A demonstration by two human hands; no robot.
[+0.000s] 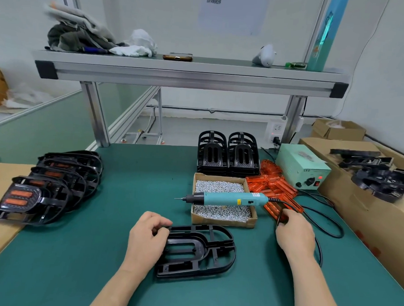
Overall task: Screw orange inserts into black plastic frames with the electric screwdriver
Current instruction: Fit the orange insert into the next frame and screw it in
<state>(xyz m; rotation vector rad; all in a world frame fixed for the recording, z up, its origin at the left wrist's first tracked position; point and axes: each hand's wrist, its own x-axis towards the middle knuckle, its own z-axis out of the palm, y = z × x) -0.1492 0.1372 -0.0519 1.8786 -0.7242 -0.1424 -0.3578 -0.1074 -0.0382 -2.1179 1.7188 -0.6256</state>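
The left grip point(146, 237) is clasping the black frame point(200, 245) at nine o'clock; the right grip point(294, 233) is pinching an orange insert point(281, 215) at two o'clock.

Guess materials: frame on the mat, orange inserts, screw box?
Frame: black plastic, glossy; moulded ribs and highlights. Orange inserts: translucent, shiny, probably plastic. Screw box: brown cardboard, matte, raw cut edges. Screws: bright silver, likely metal.

screwdriver point(226, 198) lies across the screw box point(223, 219) — inserts point(273, 190) right, frame point(196, 252) before.
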